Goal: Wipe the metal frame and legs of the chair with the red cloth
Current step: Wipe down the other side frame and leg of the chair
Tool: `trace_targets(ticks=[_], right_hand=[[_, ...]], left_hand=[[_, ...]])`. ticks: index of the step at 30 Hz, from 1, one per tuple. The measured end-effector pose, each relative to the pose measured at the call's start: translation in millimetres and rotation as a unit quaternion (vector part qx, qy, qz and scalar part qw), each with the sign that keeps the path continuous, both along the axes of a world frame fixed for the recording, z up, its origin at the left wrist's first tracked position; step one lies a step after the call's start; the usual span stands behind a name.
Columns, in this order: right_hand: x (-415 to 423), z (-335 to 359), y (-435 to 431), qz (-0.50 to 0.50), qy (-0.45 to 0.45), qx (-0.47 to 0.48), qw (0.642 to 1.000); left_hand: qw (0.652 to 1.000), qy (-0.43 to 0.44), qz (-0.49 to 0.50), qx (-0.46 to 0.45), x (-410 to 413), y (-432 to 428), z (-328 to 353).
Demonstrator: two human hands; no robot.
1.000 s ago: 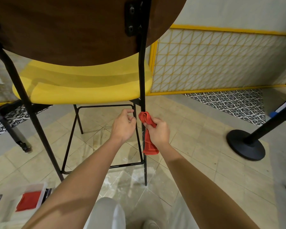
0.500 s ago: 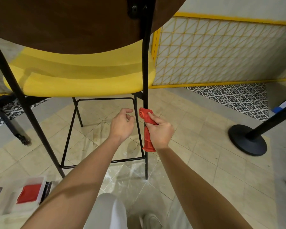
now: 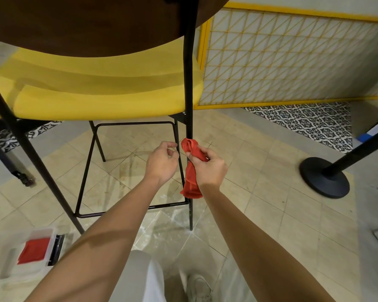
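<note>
Two bare hands work at the chair's near right leg (image 3: 188,83), a thin black metal tube, matte, running from under the yellow padded seat (image 3: 109,92) down to the glossy beige tile floor (image 3: 260,192). Dark round wooden backrest (image 3: 85,22) overhead. The red cloth (image 3: 191,168) is soft and bunched, twisted into a knot-like wad on top with a limp tail hanging below (wrapped against the leg, just under the seat). Right hand (image 3: 207,168) is clamped around the cloth's middle, thumb over the wad. Left hand (image 3: 162,163) sits just beside it, fingers loosely curled, tips at a thinner black footrest bar (image 3: 176,136); can't tell if it grips anything.
</note>
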State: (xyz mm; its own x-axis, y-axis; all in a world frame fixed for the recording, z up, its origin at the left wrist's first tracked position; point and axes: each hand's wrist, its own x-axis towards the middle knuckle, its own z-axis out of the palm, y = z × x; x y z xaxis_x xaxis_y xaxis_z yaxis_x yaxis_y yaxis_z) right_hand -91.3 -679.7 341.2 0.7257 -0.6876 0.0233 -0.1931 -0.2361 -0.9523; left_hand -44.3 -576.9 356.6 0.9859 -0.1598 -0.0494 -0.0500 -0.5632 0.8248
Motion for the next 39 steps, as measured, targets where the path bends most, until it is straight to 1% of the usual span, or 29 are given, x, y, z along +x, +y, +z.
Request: trace_targets(ticks=[6,8,10,12,16,18,20,22,24,26,27,28,29,31,33,35,37,39], right_hand=[[10,-10,1,-0.011,0.035,0.017,0.999],[11,-15,-2,-0.009,0.079,0.010,0.997],[6,-24,-7,0.004,0.147,-0.005,0.989],[0,-33,-9,0.018,0.172,-0.019,0.985],[-8,-42,-11,0.058,0.113,-0.029,0.991],[-11,-43,-15,0.094,0.082,-0.031,0.992],[-16,-42,-20,0.124,0.068,0.007,0.990],[-22,-36,-27,0.153,0.064,0.091,0.982],[-27,-30,-30,0.173,0.043,0.212,0.961],[-26,-28,-31,0.150,0.033,0.329,0.932],[-25,-27,-32,0.132,0.039,0.371,0.918],[-23,-25,-32,0.123,0.051,0.395,0.909],[-22,-24,-32,0.129,0.063,0.395,0.907],[-20,-21,-30,0.156,0.062,0.363,0.917],[-18,-15,-28,0.162,0.037,0.347,0.923],[-16,-11,-28,0.170,0.019,0.333,0.927],[-12,-6,-28,0.192,0.020,0.320,0.928],[-8,0,-30,0.226,0.034,0.316,0.921]], left_hand=[[1.000,0.030,-0.003,-0.010,-4,1,-17],[0.999,0.039,-0.001,-0.009,-6,1,-23],[0.998,0.060,0.001,-0.018,-9,0,-27],[0.995,0.098,-0.017,-0.030,-13,-1,-30],[0.982,0.177,-0.058,-0.032,-20,-8,-31],[0.981,0.183,-0.055,-0.045,-22,-12,-32],[0.985,0.162,-0.041,-0.052,-20,-15,-35],[0.988,0.133,-0.037,-0.062,-20,-15,-39],[0.989,0.116,-0.045,-0.082,-21,-14,-41],[0.989,0.097,-0.044,-0.102,-22,-11,-43],[0.989,0.085,-0.040,-0.111,-23,-10,-44],[0.990,0.073,-0.036,-0.115,-24,-9,-43],[0.991,0.061,-0.029,-0.115,-26,-8,-42],[0.992,0.030,-0.004,-0.121,-31,-10,-39],[0.987,0.015,0.028,-0.160,-37,-14,-36],[0.980,0.001,0.025,-0.198,-45,-17,-36],[0.980,-0.038,-0.001,-0.195,-50,-18,-39],[0.981,-0.100,0.004,-0.165,-50,-19,-42]])
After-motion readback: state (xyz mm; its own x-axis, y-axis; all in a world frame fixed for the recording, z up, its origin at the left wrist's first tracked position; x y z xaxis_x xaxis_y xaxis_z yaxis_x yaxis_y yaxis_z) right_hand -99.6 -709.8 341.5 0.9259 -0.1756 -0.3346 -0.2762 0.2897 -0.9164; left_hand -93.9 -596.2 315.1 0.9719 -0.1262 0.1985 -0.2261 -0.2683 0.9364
